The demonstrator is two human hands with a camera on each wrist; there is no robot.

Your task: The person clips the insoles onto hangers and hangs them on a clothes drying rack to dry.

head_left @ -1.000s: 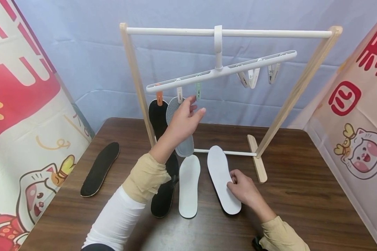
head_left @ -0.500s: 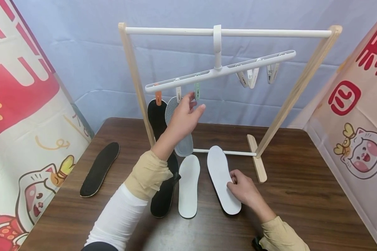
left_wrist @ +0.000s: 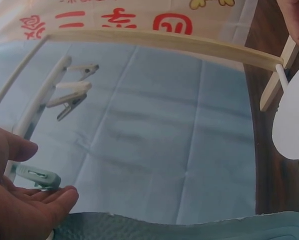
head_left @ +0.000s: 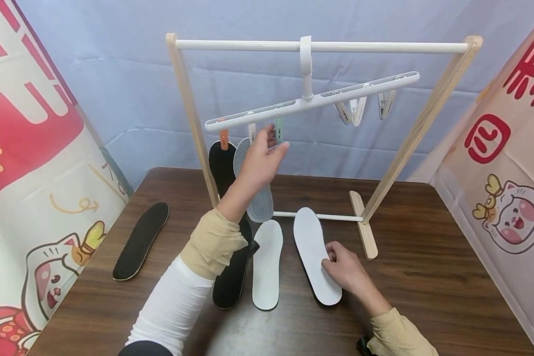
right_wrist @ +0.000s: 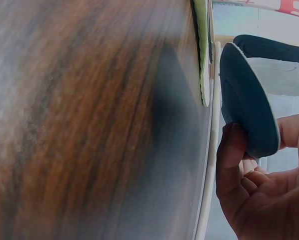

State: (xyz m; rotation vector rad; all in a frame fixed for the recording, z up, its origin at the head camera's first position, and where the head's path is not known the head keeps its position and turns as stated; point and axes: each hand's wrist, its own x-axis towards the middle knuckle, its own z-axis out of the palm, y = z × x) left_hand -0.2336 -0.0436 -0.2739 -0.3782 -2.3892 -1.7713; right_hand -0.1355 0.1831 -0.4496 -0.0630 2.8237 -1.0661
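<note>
My left hand [head_left: 263,154] is raised beside the green clip [head_left: 279,129] of the white clip hanger [head_left: 333,96]. In the left wrist view its fingers [left_wrist: 59,202] extend along the clip's far side, and the thumb [left_wrist: 22,149] stands apart from it. Behind this hand hangs a grey insole [head_left: 261,205] from a white clip [head_left: 251,132], beside a black insole [head_left: 222,165] on an orange clip [head_left: 224,140]. My right hand [head_left: 347,266] pinches the edge of a white insole [head_left: 313,252] above the table; its underside [right_wrist: 249,100] looks dark in the right wrist view.
A pale insole [head_left: 267,267] and a black insole [head_left: 229,287] lie on the brown table [head_left: 427,277], with another black insole [head_left: 141,241] at left. The hanger slants from a wooden rack's white rod [head_left: 249,45]. White clips [head_left: 358,110] hang at its right end.
My left hand has shifted slightly upward, bringing its fingers closer around the green clip. The right hand and its white insole stay almost where they were.
</note>
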